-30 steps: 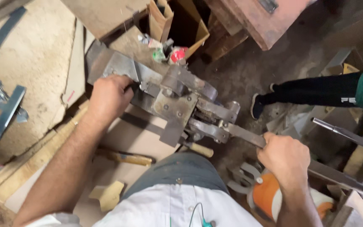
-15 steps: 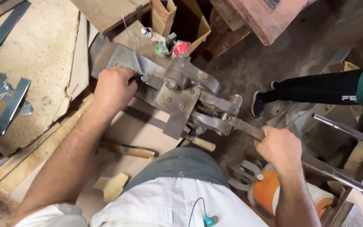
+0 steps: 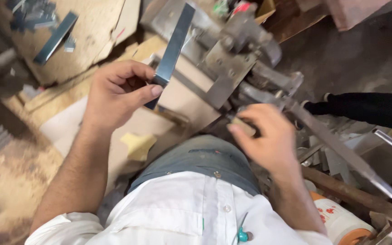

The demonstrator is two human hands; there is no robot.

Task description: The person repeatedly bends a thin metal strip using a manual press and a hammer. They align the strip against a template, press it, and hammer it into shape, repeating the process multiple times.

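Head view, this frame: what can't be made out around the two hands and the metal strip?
- Metal strip: its lower end is hidden behind the left hand.
- Right hand: its fingers cover most of a pale wooden piece; kind unclear.
- Lever press: motion-blurred and cut off by the top edge.

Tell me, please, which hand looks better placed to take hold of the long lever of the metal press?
Probably the right hand: it hovers beside the long lever, while the left hand is pinching a flat metal strip.

Dull grey metal strip (image 3: 173, 43), worn steel press (image 3: 237, 54) with scuffed lever (image 3: 341, 149), rough matt wooden boards (image 3: 87, 41).
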